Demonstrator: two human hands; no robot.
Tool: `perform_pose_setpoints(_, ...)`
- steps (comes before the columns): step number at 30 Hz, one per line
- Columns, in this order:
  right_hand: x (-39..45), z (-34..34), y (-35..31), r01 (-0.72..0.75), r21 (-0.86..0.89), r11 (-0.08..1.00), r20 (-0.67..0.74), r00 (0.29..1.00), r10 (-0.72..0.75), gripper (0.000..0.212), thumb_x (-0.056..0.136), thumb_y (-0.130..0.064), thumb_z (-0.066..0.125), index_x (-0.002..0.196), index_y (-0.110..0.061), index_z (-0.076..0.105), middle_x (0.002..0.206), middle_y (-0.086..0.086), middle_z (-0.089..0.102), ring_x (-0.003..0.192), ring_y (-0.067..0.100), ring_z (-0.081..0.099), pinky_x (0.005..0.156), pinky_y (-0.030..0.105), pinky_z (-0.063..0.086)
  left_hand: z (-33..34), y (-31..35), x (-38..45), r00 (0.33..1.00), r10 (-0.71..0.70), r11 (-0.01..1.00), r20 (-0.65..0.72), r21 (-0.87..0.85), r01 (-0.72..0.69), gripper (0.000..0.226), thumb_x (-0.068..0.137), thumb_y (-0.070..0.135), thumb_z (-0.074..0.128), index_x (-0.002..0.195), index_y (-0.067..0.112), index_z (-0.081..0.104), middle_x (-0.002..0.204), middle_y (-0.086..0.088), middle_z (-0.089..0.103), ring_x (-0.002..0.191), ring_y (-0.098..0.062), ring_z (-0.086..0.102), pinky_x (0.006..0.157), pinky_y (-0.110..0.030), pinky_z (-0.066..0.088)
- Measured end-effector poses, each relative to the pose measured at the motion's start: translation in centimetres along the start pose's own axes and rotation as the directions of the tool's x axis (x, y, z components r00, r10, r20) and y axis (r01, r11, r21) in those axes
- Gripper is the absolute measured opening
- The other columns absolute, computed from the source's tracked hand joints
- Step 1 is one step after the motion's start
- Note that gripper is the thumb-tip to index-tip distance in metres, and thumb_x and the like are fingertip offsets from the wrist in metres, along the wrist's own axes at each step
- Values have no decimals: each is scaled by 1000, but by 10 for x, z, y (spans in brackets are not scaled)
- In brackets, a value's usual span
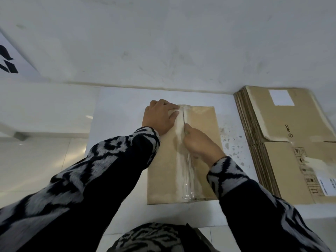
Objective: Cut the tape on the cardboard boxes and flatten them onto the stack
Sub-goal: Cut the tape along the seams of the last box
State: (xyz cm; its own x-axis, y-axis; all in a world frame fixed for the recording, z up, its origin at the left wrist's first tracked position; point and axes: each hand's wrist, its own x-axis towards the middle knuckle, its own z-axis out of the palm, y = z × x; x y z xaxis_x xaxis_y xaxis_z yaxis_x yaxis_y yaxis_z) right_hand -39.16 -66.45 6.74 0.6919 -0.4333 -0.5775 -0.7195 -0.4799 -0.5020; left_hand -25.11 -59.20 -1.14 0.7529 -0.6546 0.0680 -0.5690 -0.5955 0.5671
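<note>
Dim, soft, wide-angle edge distortion

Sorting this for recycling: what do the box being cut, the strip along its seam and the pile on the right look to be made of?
Box: brown cardboard, matte surface. Seam strip: seemingly clear plastic tape, glossy and crinkled. Stack: flattened cardboard, layered edges showing, with white paper labels.

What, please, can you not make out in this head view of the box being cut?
- Cutting tool: hidden inside the right hand; only a thin blade tip shows.
- Stack of flattened boxes: cut off by the right edge.
- Label text on the stack: too small and blurred.
- Box near left corner: covered by the left sleeve.
</note>
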Motion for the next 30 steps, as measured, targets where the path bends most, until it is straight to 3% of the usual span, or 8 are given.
perform_pose_setpoints(3,-4,-12,6,-51,246,968,25,999,46,70,95,-9,34,157,-34,14,105,4,63,71,17,58,55,26,46,-6,2,-3,997,27,1000,-71,-8,-28,30,95,41,52,122,34,66,128,5,56,125,-25,43,108,-40,32)
perform_pose_setpoints(5,-8,-16,11,-10,141,990,-4,1000,11,64,95,-10,38,154,-29,26,116,4,65,90,20,63,73,29,52,-12,5,-16,994,88,995,-70,43,-86,39,96,39,42,130,31,60,135,1,54,129,-30,42,112,-48,27)
perform_pose_setpoints(7,-8,-15,13,33,23,999,-61,998,-32,47,94,-12,41,140,-19,47,116,5,65,100,26,62,86,37,53,-13,13,-45,991,133,985,28,110,-135,53,95,43,27,143,29,46,148,-2,44,139,-34,33,116,-52,19)
perform_pose_setpoints(10,-9,-9,9,65,-118,991,-109,991,-78,23,95,-17,38,108,-17,57,96,3,64,88,25,60,73,35,50,-6,15,-86,982,78,970,170,215,-114,54,102,43,22,155,32,22,164,-2,17,151,-33,6,119,-51,4)
perform_pose_setpoints(16,-18,-3,4,-13,-388,922,-125,991,-39,33,99,-19,33,122,-16,56,97,-1,53,82,21,49,57,29,34,-2,13,-88,983,38,968,181,239,-81,53,104,38,22,157,31,15,166,1,6,152,-27,-4,119,-52,5)
perform_pose_setpoints(20,-20,6,-1,-46,-376,926,-142,990,-8,35,97,-19,36,127,-17,54,108,2,60,84,20,50,62,30,36,0,13,-91,985,37,971,170,227,-76,53,104,40,22,156,31,18,165,2,8,152,-26,-4,119,-52,5)
perform_pose_setpoints(24,-26,1,-2,-49,-408,912,-130,991,-5,37,96,-18,35,125,-18,58,85,-5,53,72,15,50,54,28,33,0,14,-91,985,30,972,168,223,-68,53,104,39,21,156,32,17,165,3,7,152,-25,-4,119,-52,6)
perform_pose_setpoints(30,-35,8,1,-40,-503,863,-61,998,10,37,97,-18,33,122,-17,59,90,-4,55,75,16,51,55,28,33,1,12,-91,987,23,975,160,216,-57,52,104,37,24,155,32,20,165,4,9,152,-25,-3,119,-51,7)
